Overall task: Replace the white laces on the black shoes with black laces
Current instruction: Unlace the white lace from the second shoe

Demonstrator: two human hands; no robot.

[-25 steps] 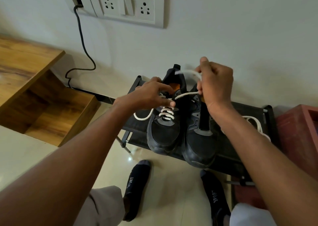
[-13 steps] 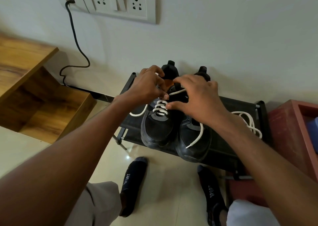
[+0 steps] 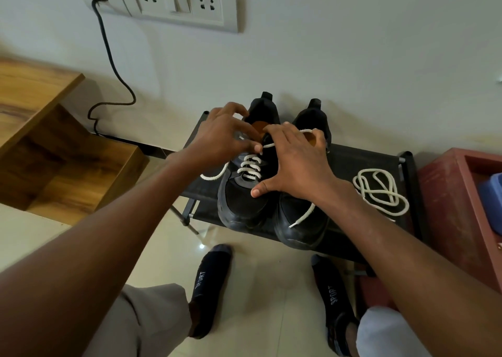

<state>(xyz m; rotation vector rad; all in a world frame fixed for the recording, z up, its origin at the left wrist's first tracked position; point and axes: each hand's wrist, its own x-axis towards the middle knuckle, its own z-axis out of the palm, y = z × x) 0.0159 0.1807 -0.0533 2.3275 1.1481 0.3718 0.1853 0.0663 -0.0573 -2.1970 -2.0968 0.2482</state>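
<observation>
Right hand [image 3: 296,164] now lower, flat over laces [image 3: 251,164]

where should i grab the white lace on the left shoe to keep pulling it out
Pinch the top crossing of the white lace near the tongue, coming from above. Its upper eyelets are already free, so that slack strand lifts first. The loose tail by the left hand offers no pull.

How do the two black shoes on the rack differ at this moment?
The left shoe still has a white lace crossing its lower eyelets; the right shoe shows no crossings, only a loose lace end lying over its toe. The left hand and right hand both work at the left shoe's top. Both shoes are black, side by side, toes toward the person.
</observation>
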